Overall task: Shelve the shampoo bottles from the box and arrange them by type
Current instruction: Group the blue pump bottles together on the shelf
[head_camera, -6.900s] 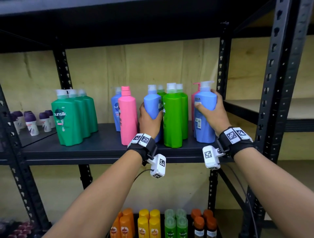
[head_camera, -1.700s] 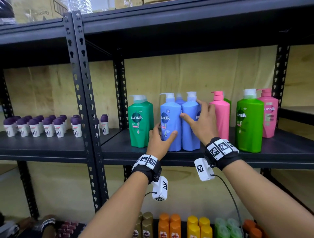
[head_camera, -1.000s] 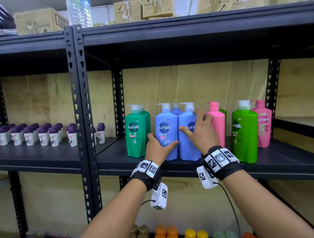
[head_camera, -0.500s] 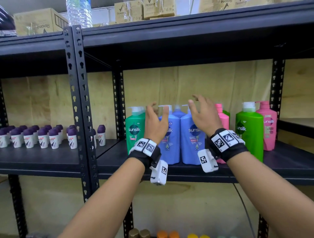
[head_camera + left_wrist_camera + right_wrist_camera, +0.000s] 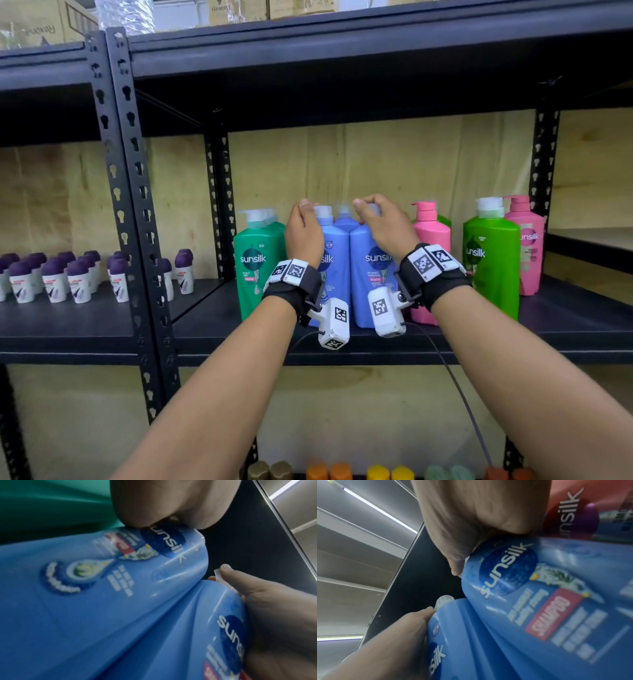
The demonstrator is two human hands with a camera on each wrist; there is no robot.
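Two blue Sunsilk bottles stand side by side on the black shelf (image 5: pixel 565 329): the left blue bottle (image 5: pixel 334 274) (image 5: pixel 102 588) and the right blue bottle (image 5: pixel 368 274) (image 5: pixel 539 601). A third blue bottle (image 5: pixel 345 221) stands behind them. My left hand (image 5: pixel 310 209) curls its fingers and thumb round the left bottle's white pump head. My right hand (image 5: pixel 364 205) grips the right bottle's pump head the same way. A teal-green bottle (image 5: pixel 255 270) stands just left. A pink bottle (image 5: pixel 430 240), a bright green bottle (image 5: pixel 491 260) and another pink bottle (image 5: pixel 524 246) stand to the right.
Small purple-capped roll-ons (image 5: pixel 68 277) fill the neighbouring shelf on the left. A perforated black upright (image 5: pixel 133 205) divides the two bays. The shelf above (image 5: pixel 342 61) carries cardboard boxes. Orange, yellow and green caps (image 5: pixel 376 472) show on the shelf below.
Half a second ago both hands hovered with spread fingers above the blue bottles. They have now come down and closed on the two pump heads.
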